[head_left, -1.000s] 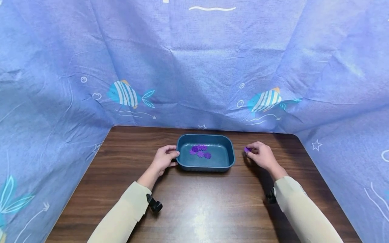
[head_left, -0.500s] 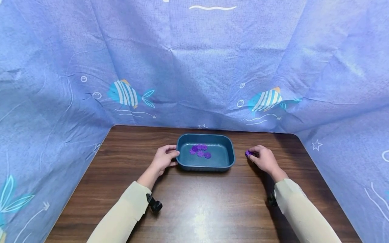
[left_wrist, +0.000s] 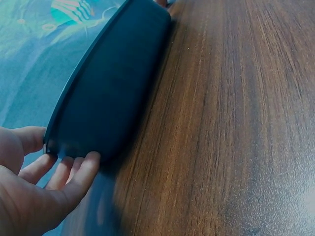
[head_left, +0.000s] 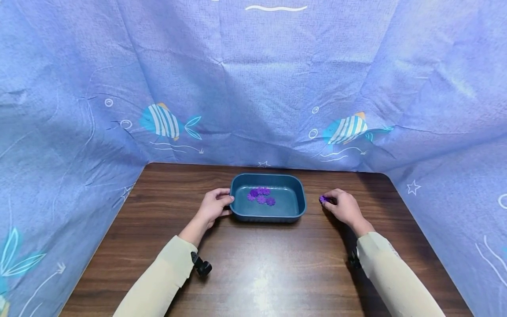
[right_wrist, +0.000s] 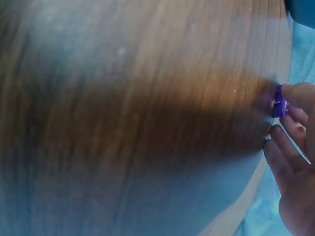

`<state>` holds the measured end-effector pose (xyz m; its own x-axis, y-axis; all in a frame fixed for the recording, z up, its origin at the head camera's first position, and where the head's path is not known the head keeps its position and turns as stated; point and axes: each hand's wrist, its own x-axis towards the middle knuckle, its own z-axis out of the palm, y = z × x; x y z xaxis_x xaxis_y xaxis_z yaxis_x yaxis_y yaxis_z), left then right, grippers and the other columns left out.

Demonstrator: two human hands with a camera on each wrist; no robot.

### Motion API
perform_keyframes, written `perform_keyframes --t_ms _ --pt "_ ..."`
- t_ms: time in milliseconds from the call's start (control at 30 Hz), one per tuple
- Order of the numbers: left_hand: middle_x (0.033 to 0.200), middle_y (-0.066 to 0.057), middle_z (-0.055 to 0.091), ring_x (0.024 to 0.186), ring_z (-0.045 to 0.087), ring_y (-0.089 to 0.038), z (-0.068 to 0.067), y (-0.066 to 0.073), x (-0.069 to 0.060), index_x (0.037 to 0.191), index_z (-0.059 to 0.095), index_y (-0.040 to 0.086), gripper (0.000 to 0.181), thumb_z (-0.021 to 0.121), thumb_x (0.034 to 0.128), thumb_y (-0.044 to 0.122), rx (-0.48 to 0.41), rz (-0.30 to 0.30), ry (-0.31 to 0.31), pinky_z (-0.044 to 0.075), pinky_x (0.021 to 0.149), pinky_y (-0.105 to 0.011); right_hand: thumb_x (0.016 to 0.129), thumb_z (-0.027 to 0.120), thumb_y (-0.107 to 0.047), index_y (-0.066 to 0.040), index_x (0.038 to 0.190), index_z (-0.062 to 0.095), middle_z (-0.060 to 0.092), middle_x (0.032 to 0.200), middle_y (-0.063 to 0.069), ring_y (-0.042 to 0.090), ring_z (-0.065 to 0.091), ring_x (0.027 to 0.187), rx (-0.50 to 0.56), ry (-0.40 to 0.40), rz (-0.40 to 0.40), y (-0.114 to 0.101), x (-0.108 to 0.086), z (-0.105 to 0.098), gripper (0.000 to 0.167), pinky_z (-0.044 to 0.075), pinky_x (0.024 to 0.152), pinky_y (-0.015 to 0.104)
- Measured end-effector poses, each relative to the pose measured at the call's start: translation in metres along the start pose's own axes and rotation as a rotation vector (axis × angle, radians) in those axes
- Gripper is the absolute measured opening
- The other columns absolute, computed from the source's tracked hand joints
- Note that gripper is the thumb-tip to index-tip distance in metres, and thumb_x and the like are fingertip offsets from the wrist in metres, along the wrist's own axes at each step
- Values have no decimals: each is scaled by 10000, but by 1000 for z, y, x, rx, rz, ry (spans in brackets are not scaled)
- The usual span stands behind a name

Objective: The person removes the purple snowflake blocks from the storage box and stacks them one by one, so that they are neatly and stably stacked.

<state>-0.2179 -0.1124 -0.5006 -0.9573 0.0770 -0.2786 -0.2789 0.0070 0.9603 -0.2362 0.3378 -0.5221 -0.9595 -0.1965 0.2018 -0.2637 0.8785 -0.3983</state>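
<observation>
A dark teal rectangular tray stands on the table, with several purple flower-shaped pieces lying in its left half. My left hand grips the tray's left end. In the left wrist view the thumb is at the rim of the tray and the fingertips lie against its outer wall. To the right of the tray, my right hand pinches a purple flower-shaped piece between thumb and fingers. The right wrist view shows that piece edge-on, at or close above the tabletop; any gap is unclear.
The wooden table has a glossy surface with a bright reflection in front. A blue fish-print cloth hangs behind and along both sides. A black wrist camera sits at the left cuff.
My right hand has shifted slightly right and down, and the pinched flower piece has moved with it, showing more of its petals. The left hand and tray have stayed in place.
</observation>
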Motion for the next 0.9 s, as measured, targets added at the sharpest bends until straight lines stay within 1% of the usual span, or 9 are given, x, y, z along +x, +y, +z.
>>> perform_keyframes --t_ms 267,433,533,700,900 --pt "1326 -282 626 1161 656 -333 0 -2 0 1398 566 -29 408 638 1006 58 -8 3 6 644 808 -384 935 734 -170 -20 1150 739 698 1201 198 437 641 1134 -16 -40 30 -3 0 -2 262 494 984 615" --pt "1328 -287 624 1153 660 -328 1 -2 0 1401 561 -33 413 639 1007 65 -4 11 11 644 812 -390 933 741 -176 -20 1155 736 695 1206 201 439 639 1135 -19 -34 33 -4 0 -2 272 493 986 616" --pt "1326 -291 620 1151 658 -326 1 -2 0 1405 555 -37 419 640 1006 60 -6 10 13 644 812 -389 926 751 -204 -26 1190 727 688 1231 206 439 633 1154 -20 -38 48 -6 0 -1 319 491 999 612" --pt "1327 -294 617 1153 653 -329 2 -2 -1 1406 553 -40 425 642 1000 50 -13 7 11 644 809 -383 929 743 -254 -52 1275 691 673 1280 219 444 617 1184 -35 -76 85 -9 2 0 404 487 1007 618" --pt "1310 -288 626 1139 663 -318 2 -1 -1 1396 565 -36 414 646 1002 60 -13 8 12 639 832 -404 933 733 -257 -55 1274 686 691 1264 210 438 627 1173 -45 -98 99 -10 6 -2 399 491 997 626"
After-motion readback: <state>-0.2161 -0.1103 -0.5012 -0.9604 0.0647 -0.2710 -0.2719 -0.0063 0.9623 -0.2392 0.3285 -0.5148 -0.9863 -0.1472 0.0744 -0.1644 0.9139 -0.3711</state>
